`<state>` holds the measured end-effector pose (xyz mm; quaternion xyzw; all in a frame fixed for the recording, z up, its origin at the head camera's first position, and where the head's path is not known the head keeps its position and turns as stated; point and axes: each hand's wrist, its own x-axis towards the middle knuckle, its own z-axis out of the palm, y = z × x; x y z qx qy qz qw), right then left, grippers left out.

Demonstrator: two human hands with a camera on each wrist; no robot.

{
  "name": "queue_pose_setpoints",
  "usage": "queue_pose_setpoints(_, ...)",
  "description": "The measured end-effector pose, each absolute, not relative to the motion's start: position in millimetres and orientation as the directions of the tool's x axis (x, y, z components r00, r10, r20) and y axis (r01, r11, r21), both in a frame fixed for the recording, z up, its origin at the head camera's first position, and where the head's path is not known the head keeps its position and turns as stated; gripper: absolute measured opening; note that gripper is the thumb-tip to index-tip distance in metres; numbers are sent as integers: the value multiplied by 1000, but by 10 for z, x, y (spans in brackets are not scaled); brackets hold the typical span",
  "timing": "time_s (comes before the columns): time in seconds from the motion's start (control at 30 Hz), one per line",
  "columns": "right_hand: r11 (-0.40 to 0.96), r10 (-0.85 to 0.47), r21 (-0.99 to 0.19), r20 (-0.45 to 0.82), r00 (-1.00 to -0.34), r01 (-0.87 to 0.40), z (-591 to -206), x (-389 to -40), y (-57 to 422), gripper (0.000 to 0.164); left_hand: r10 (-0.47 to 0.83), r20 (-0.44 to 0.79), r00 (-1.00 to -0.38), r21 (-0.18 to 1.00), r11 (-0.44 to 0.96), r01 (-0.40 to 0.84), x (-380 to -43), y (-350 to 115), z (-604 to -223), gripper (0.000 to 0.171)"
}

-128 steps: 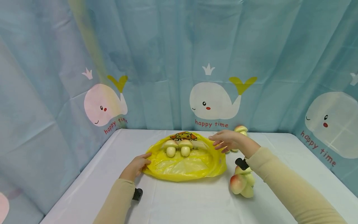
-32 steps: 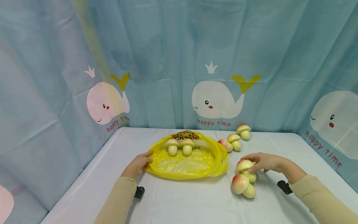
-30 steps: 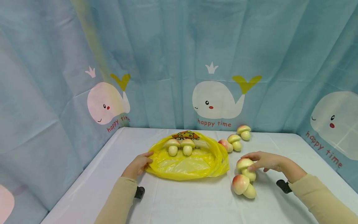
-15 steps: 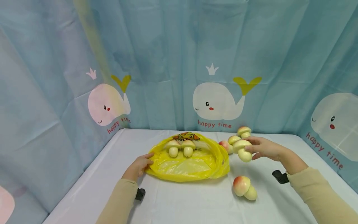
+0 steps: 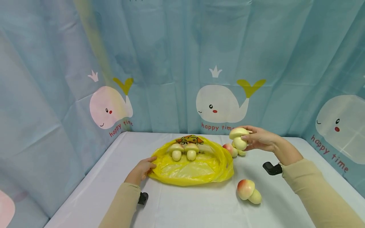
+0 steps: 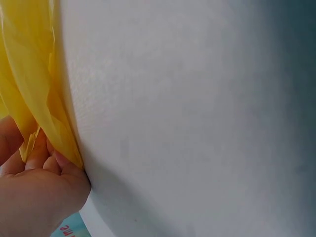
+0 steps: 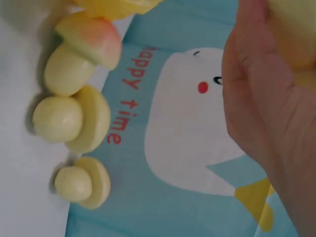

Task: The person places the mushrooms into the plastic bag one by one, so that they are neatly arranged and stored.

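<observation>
My right hand [image 5: 260,139] holds a pale toy mushroom [image 5: 239,139] by its stem, raised above the table at the right of the bag. In the right wrist view only part of that held mushroom [image 7: 296,29] shows at the upper right corner. A yellow plastic bag [image 5: 188,181] lies with its mouth spread wide, and two mushrooms [image 5: 176,152] sit side by side in it. My left hand [image 5: 140,168] grips the bag's left edge. Seen from the left wrist, the yellow film [image 6: 34,74] passes between thumb and curled fingers.
One red-capped mushroom [image 5: 248,191] lies near the front right of the white table [image 5: 182,205]. Behind the raised hand, three more mushrooms [image 7: 58,118] stand in a row by the blue whale-print curtain [image 5: 159,63], partly hidden in the head view.
My right hand has taken hold of one of the two front-right mushrooms, lifted it and carried it back and leftward, toward the bag. The left hand has stayed at the bag's edge.
</observation>
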<state>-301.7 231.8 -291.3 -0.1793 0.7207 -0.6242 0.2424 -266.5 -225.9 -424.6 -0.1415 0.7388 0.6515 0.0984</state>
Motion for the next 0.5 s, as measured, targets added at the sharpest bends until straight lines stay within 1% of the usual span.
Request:
queue_pose_setpoints(0.07,140,-553,-987,-141,-821,76,-2882,-3033,2260,40,-74,-319,-945,938,115,-326,-2663,-2265,-4259,54)
queue_pose_setpoints(0.1,132,-550,-987,-154,-821,97,-2873,-3040,2231,39,-70,-315,-947,940,117,-321,-2660,-2267,-4260,54)
queue_pose_setpoints(0.27,87,-535,-977,-210,-818,193,-2881,-3085,2080,19,-66,-310,-948,941,118,-316,-2661,-2271,-4274,54)
queue_pose_setpoints(0.33,63,-526,-973,-223,-821,223,-2889,-3096,2011,16,-71,-310,-948,941,120,-317,-2663,-2274,-4281,54)
queue_pose_setpoints(0.4,27,-526,-966,-234,-818,258,-2897,-3105,1939,20,-71,-310,-948,940,126,-317,-2659,-2277,-4279,54)
queue_pose_setpoints(0.5,-10,-525,-949,-264,-809,316,-2917,-3115,1836,31,-69,-310,-948,940,127,-316,-2665,-2283,-4287,54)
